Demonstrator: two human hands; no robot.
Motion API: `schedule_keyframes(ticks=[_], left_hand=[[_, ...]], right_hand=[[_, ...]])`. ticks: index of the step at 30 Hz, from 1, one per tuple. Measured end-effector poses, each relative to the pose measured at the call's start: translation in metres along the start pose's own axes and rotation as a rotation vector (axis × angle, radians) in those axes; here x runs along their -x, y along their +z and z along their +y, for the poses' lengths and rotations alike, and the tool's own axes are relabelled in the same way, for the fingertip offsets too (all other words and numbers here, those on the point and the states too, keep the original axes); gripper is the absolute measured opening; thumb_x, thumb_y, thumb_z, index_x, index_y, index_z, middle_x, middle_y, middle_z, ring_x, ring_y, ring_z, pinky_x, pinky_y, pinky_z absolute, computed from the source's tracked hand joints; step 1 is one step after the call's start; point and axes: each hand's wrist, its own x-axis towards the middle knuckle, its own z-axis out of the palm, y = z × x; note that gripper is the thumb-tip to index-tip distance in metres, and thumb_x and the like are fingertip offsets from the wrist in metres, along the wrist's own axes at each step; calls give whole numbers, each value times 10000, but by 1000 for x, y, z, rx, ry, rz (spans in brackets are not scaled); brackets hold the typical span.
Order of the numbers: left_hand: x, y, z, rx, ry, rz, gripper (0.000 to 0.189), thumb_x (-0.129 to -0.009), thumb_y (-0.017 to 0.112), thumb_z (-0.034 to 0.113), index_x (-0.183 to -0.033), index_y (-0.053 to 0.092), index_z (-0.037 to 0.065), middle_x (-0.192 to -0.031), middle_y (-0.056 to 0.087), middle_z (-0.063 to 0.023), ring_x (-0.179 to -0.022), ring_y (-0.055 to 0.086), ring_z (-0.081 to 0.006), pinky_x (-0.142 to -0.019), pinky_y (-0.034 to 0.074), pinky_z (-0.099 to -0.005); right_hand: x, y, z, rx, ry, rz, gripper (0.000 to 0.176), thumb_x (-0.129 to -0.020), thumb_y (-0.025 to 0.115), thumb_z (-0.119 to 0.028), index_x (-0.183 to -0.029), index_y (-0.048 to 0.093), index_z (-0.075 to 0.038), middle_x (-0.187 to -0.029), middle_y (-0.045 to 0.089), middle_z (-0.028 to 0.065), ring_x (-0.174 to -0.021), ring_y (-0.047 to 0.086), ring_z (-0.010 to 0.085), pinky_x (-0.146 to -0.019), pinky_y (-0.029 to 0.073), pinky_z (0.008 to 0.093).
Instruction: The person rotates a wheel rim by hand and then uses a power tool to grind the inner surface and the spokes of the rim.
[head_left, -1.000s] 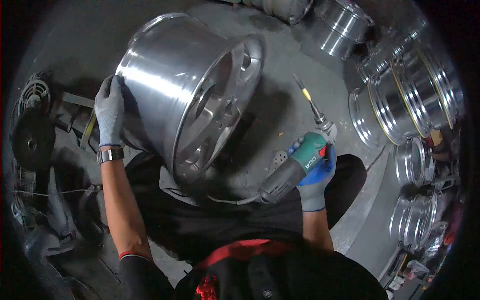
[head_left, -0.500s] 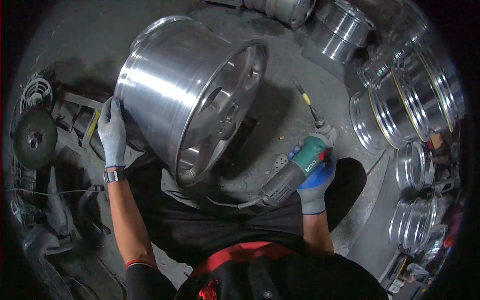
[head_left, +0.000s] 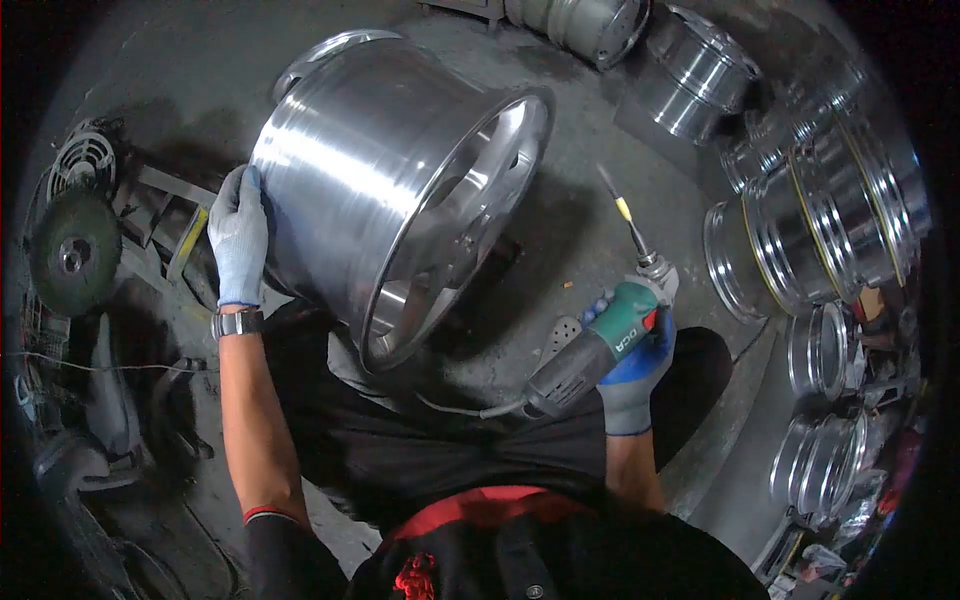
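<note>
A large polished metal wheel rim (head_left: 345,160) lies tilted on its side in front of me, its spoked opening facing right. My left hand (head_left: 240,235), in a pale glove, is closed against the left edge of its barrel; the fingertips are partly hidden. In my right hand (head_left: 640,365), gloved in grey and blue, is a green and black die grinder (head_left: 590,345). Its thin bit (head_left: 612,190), with a yellow section on the shank, points up and away, apart from the rim. The cord (head_left: 465,410) trails from the tool's rear toward the left.
Several shiny rims (head_left: 795,230) line the right side, and more (head_left: 700,75) stand at the back. At left are a round abrasive wheel (head_left: 75,250) and a metal frame (head_left: 165,225) with a yellow strip. My bent knees flank the floor before me.
The rim has turned, so its spokes sit in different positions, with my left hand still at its edge. The view has shifted slightly. The grinder stays in my right hand, off the rim.
</note>
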Motion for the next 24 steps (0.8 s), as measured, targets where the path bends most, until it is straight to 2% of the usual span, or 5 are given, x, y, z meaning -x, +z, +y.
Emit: schedule_keyframes(ticks=[10, 16, 19, 21, 24], left_hand=[[-22, 16, 30, 87, -1, -45, 406, -1102, 597, 287, -1325, 725, -28, -1208, 794, -174, -1108, 736, -259, -1016, 536, -362], [-24, 18, 19, 38, 106, -2, 405, -1103, 597, 274, -1358, 707, -21, -1181, 798, -156, -1080, 737, -206, -1004, 545, -342], [-21, 16, 23, -1, 92, -5, 404, -1101, 596, 272, -1355, 707, -22, -1187, 797, -166, -1097, 738, -219, -1013, 542, -352], [-21, 16, 23, 79, -22, -63, 407, -1098, 593, 282, -1350, 710, -15, -1208, 793, -187, -1132, 739, -263, -1040, 533, -376], [-19, 16, 23, 25, 32, -28, 419, -1104, 595, 314, -1353, 714, -3, -1223, 790, -182, -1141, 733, -259, -1039, 529, -372]], right_hand=[[5, 2, -3, -17, 10, 56, 673, -1112, 470, -583, -1479, 552, -25, -1294, 642, 180, -1173, 645, 330, -1089, 509, 524], [5, -6, -5, -67, 46, 59, 681, -1112, 463, -597, -1462, 570, -22, -1293, 658, 195, -1167, 654, 337, -1082, 508, 537], [7, -9, -5, -28, 30, 49, 685, -1112, 462, -598, -1462, 573, -20, -1291, 663, 201, -1158, 656, 343, -1071, 508, 538], [7, -9, -6, 7, 18, 67, 678, -1112, 462, -596, -1455, 580, -24, -1280, 663, 199, -1151, 656, 345, -1059, 511, 531], [8, -4, -6, -41, 31, 78, 674, -1110, 466, -591, -1454, 575, -22, -1272, 660, 199, -1144, 656, 346, -1055, 515, 529]])
